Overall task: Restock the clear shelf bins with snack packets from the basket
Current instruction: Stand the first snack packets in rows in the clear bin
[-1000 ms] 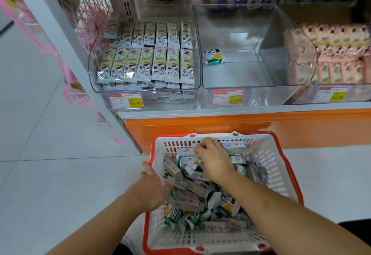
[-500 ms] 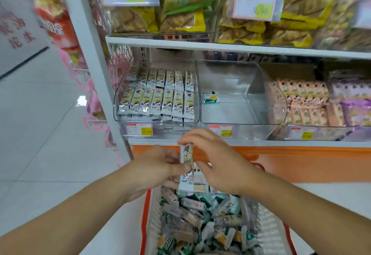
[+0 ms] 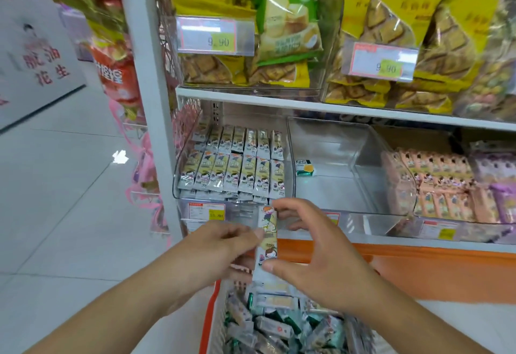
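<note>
Your left hand (image 3: 220, 247) and right hand (image 3: 315, 258) pinch one snack packet (image 3: 267, 235) upright at centre frame, above the basket (image 3: 208, 325); white shelf (image 3: 279, 101) behind, pale tiled floor (image 3: 55, 200) at left.

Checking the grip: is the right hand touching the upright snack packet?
Touching. The head view shows the right hand pinching the snack packet, fingertip on top, thumb at its lower edge.
</note>
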Demonstrator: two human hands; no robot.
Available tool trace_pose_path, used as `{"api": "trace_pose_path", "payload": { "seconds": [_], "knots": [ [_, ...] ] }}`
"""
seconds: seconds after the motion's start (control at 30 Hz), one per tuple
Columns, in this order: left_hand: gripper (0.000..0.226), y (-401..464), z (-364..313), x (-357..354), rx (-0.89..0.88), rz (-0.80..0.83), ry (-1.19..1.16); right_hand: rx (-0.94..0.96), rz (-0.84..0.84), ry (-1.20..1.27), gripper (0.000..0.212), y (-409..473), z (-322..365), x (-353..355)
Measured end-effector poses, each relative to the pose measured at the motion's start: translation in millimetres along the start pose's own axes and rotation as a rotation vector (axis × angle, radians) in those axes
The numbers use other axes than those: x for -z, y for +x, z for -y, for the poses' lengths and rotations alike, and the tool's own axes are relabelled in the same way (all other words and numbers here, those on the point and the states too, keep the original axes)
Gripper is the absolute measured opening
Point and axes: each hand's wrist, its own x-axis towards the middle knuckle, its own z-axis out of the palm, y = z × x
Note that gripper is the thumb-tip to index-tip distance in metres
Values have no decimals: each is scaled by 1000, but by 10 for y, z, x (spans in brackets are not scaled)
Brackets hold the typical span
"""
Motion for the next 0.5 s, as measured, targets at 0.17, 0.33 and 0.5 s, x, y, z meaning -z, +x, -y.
{"api": "trace_pose_path", "payload": {
  "seconds": [0.17,0.33,0.5],
  "knots": [
    [42,130,-33,503,-330,-424,860,-5,-89,17,71,614,64,55],
    [62,238,126,913,-346,-399,1135,-19,-67,-22,71,1658,108,-41],
    [68,278,109,959,-321,-353,1178,-27,-67,-141,71,2564,88,-184]
  ]
}}
